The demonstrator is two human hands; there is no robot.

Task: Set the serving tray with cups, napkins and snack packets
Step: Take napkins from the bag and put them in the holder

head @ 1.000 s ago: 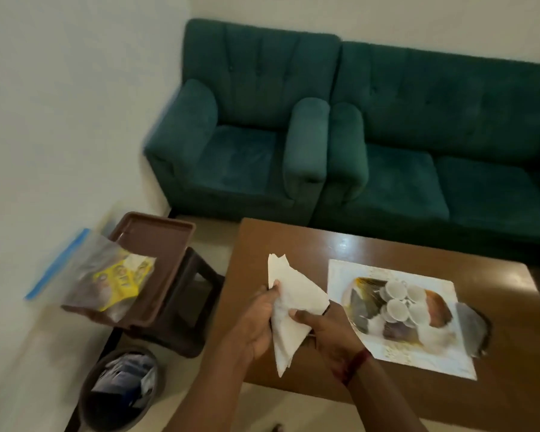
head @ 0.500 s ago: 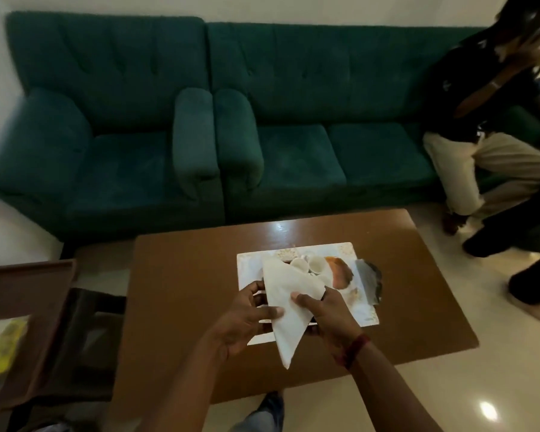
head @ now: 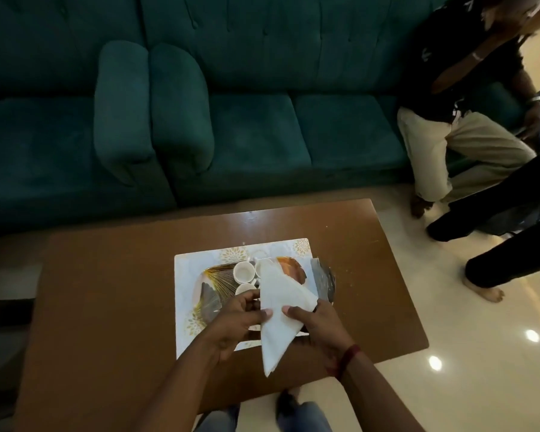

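Head view. The left hand (head: 237,319) and right hand (head: 318,322) each pinch a folded white napkin (head: 278,310) between thumb and fingers, holding it above the near half of the white patterned tray (head: 187,275). The tray lies mid-table on the brown table (head: 106,307). Small white cups (head: 243,272) stand on the tray, just beyond the left hand. A green sofa (head: 256,135) spans the far side.

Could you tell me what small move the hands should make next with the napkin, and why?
Probably lower the napkin onto a bare part of the tray, beside the cups. The left hand and right hand both pinch it, folded into a triangle, just above the tray, so setting it down seems natural.
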